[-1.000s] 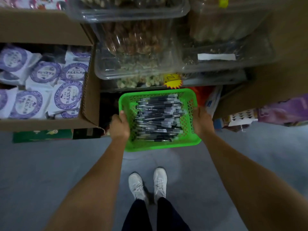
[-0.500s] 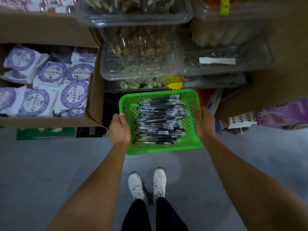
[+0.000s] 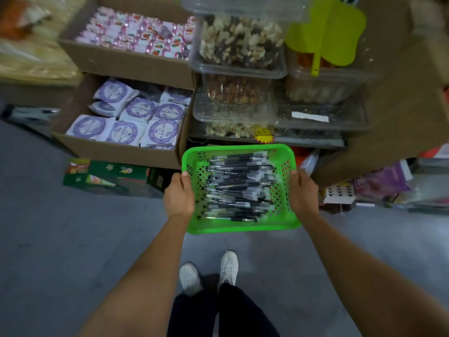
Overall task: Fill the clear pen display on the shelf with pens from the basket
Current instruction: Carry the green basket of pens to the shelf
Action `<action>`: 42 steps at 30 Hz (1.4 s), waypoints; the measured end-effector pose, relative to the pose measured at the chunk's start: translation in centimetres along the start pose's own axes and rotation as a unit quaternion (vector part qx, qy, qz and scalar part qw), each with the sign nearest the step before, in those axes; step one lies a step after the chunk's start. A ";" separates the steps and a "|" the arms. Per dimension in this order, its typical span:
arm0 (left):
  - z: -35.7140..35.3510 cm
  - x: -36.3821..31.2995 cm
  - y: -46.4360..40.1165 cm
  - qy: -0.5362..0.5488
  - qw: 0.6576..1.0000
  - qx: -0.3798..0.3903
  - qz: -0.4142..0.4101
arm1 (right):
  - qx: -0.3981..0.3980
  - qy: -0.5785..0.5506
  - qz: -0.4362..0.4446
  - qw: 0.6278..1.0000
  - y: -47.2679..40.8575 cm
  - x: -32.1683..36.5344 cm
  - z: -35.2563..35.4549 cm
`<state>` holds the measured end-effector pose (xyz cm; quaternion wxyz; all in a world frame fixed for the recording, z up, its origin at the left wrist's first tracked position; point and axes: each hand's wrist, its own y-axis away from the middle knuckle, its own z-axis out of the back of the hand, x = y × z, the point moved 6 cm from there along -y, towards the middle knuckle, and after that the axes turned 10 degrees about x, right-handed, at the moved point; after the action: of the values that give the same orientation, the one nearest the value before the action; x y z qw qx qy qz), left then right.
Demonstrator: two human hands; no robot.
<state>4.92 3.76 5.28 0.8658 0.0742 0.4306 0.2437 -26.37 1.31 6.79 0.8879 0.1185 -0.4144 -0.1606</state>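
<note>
Far left, blurred pale goods sit on a shelf, too smeared to ID. Next right, an upper cardboard box (image 3: 126,62) holds pink-and-white wrapped snacks; below it a lower cardboard box (image 3: 114,149) holds white packets w/ purple round labels (image 3: 160,131). Under that box, green cartons (image 3: 107,175) lie on the grey floor (image 3: 60,239).

Left hand (image 3: 179,197) grips the left rim of the green basket (image 3: 239,227), thumb on top of the rim, fingers curled under. Basket is held level in front of the person, above the floor and just below the stacked clear tubs (image 3: 239,64) of nuts or dried snacks, prob. mixed. A yellow starburst price tag (image 3: 263,137) sits just above the basket's far rim. Inside the basket a heap of black-and-clear pens (image 3: 239,186) lies mostly crosswise. Below the basket, two white shoes (image 3: 228,266) and dark trousers.

Right hand (image 3: 303,192) grips the basket's right rim the same way, thumb on top. Further right, a lime-green flat plastic piece (image 3: 332,37) rests on a clear tub, beside a big cardboard box (image 3: 398,113), with purple packs (image 3: 381,183) low at right.
</note>
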 end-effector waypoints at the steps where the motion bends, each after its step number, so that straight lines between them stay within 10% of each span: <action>1: 1.0 0.2 0.6 0.001 1.000 -0.003 -0.001 | 0.001 0.001 0.003 1.000 1.0 0.7 -0.1; 27: 40.2 26.9 19.3 0.055 0.951 -0.266 0.150 | 0.223 0.056 0.243 0.942 25.2 28.0 -30.0; 42: 52.5 36.3 8.8 0.083 0.908 -0.325 0.251 | 0.322 0.115 0.269 0.900 20.7 44.3 -49.7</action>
<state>61.34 33.36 15.00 0.7134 -0.1263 0.3651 0.5847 42.76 7.18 13.62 0.8521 0.2993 -0.3550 0.2416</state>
